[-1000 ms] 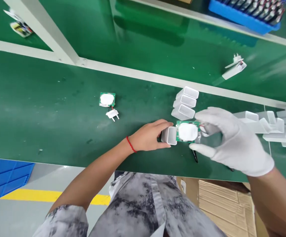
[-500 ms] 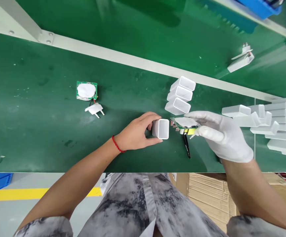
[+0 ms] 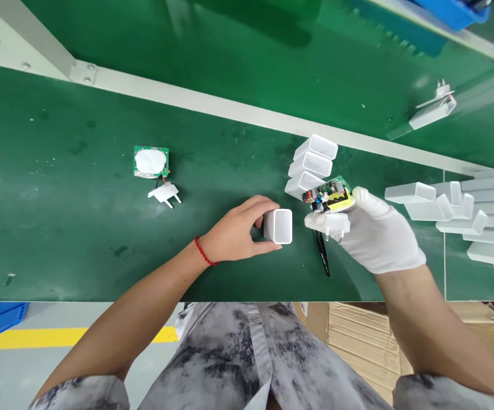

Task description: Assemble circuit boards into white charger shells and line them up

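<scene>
Left hand [image 3: 247, 229], half-curled, grips an empty white case [image 3: 278, 226]; gloved right hand [image 3: 370, 228] pinches a circuit board [image 3: 329, 195].

A single head-worn camera looks forward and steeply down from above the desk [image 3: 230, 279], fairly close, with the wearer's torso [image 3: 225, 359] at the bottom edge and both hands near the middle.

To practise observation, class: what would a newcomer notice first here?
Probably the right hand in its white glove, holding an open circuit board with yellow parts. Left of it, the bare left hand grips an empty white case. Three similar cases stand out just beyond, in a row.
</scene>
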Available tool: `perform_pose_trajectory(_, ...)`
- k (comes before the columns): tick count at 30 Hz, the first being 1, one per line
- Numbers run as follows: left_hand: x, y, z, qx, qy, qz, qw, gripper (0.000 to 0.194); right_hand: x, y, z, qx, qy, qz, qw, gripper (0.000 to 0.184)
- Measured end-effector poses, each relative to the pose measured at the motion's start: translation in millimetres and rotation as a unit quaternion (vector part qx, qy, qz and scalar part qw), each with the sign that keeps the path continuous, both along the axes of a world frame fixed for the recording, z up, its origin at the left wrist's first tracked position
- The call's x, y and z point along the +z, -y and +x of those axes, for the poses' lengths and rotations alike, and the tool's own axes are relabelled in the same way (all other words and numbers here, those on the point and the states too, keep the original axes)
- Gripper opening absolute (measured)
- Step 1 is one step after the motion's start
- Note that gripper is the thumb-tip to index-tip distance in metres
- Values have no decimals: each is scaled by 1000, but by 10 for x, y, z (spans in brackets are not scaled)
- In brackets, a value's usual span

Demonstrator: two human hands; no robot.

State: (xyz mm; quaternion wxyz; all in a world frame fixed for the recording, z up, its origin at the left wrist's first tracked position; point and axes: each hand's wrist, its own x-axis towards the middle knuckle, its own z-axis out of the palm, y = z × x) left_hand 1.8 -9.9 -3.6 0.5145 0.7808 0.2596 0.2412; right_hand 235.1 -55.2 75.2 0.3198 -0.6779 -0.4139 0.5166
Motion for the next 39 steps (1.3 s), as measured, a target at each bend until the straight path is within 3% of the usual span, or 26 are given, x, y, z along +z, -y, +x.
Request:
perform_pose_trajectory(3,-3,-1,-2,1,-18,-11,1000,49,-4,28,-6,-83,-156,-77,981,39)
perform_pose_trajectory(12,23,16,-8,13,-16,8,1000,51,58,71,-121,-101,-185,-50,976,35)
perform_pose_trajectory(15,27,26,-9,18,-2,17,1000,49,82,141,-138,-93,-106,21,990,36)
perform_pose_trajectory(17,28,31,-9,19,1,21,1000,48,96,216,-134,-64,25,94,993,39)
perform_pose_trajectory(19,27,34,-8,20,0,26,999,48,106,289,-124,-3,178,180,967,43)
perform_pose_trajectory(21,25,35,-8,18,4,38,999,48,108,340,-111,69,294,272,914,43)
perform_pose_trajectory(24,11,35,-8,11,18,57,998,48,89,357,-93,142,374,358,843,44)
perform_pose_trajectory(28,-33,30,-14,6,41,70,997,50,64,327,-68,185,422,426,779,47)
perform_pose_trajectory(30,-57,25,-18,6,51,71,996,51,78,316,-55,195,421,440,769,48)
perform_pose_trajectory(34,-82,14,-21,1,54,56,997,51,148,281,-55,223,406,405,788,45)
perform_pose_trajectory(39,-81,0,-13,-3,58,48,997,51,185,164,-130,286,452,390,750,35)
